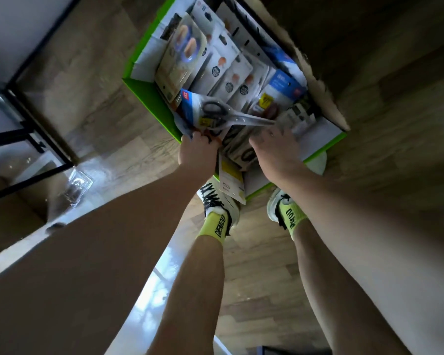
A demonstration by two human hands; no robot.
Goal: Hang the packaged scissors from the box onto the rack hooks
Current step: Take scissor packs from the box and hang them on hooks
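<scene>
Head view, the only one supplied. The person bends over an open box (149, 94) with green edges, standing on a wood-pattern floor (92, 103) and filled with carded packs. One pack (223, 115) of black-handled scissors lies raised across the near part of the contents, blades pointing toward the right hand.

Left hand (199, 149): fingers curled round the lower edge of that pack, at the handle end; judged a firm pinch on the card. Right hand (273, 147): reaching into the box, fingers down among further packs near the blade tip; whether they have closed on anything cannot be told, as the fingertips are hidden and blurred.

Handling, as judgement: the pack looks light, thin and fairly stiff in its backing card, with a glossy clear blister that may slip. Weight sits at the scissors, so an edge hold may let it swing. Best hold is thumb and fingers across the card just beside the blister, leaving the hanging-hole end free; that hole is not made out here.

A black frame (34, 129) stands at left; no hooks are visible
</scene>
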